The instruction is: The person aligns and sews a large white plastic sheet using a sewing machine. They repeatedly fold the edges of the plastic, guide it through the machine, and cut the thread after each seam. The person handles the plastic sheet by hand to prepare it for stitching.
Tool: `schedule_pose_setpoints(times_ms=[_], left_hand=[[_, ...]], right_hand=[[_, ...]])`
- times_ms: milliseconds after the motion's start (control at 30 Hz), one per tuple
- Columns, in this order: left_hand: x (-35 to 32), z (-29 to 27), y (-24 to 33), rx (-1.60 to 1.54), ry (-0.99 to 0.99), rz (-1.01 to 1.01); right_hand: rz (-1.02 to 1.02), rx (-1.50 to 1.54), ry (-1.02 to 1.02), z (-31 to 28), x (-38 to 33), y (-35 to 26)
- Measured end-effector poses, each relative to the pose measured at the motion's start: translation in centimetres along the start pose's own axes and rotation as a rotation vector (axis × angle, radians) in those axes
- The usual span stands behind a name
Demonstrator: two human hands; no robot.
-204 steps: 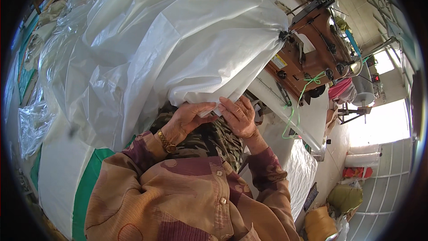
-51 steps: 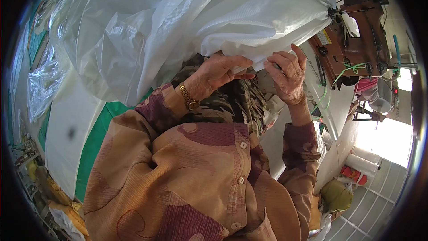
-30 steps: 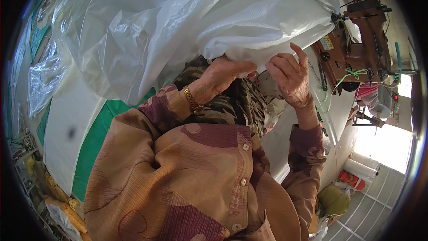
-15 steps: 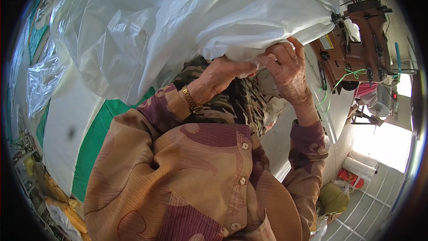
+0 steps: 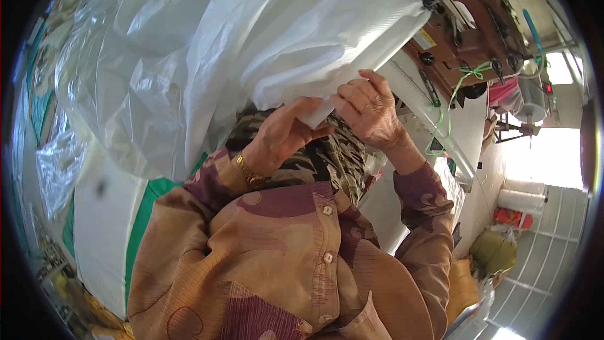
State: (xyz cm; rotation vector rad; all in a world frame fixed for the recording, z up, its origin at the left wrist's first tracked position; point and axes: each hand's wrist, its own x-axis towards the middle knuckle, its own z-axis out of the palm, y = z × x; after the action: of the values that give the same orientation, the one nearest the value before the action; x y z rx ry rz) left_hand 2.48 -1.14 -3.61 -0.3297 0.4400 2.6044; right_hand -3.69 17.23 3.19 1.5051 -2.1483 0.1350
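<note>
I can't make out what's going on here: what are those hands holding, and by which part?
Both hands hold a big white plastic sheet by its lower edge: the left hand and the right hand pinch it side by side.

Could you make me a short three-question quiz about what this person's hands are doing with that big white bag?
1. True or false: both hands grip the edge of the white woven sack.
2. Which wrist wears a gold bracelet: A left, B right?
3. Fill in: the green cord hangs by the brown sewing ____.

Key: 1 true: left hand and right hand both pinch it. 2 A. 3 machine.
</note>
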Motion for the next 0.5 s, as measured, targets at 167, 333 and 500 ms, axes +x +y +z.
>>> schedule_pose_setpoints(times_ms=[167, 333, 500], left_hand=[[-4.3, 2.4, 1.4, 0.897, -0.707, -0.036], [-3.8, 4.7, 1.7, 1.757, -0.438, 1.239], [0.0, 4.0, 2.2, 1.882, -0.286, 1.220]], right_hand=[[0.009, -0.011, 0.040, -0.9, -0.1, -0.5], [0.058, -0.020, 0.111, -1.7, 0.3, -1.4], [0.081, -0.088, 0.139, -2.1, 0.2, -2.1]])
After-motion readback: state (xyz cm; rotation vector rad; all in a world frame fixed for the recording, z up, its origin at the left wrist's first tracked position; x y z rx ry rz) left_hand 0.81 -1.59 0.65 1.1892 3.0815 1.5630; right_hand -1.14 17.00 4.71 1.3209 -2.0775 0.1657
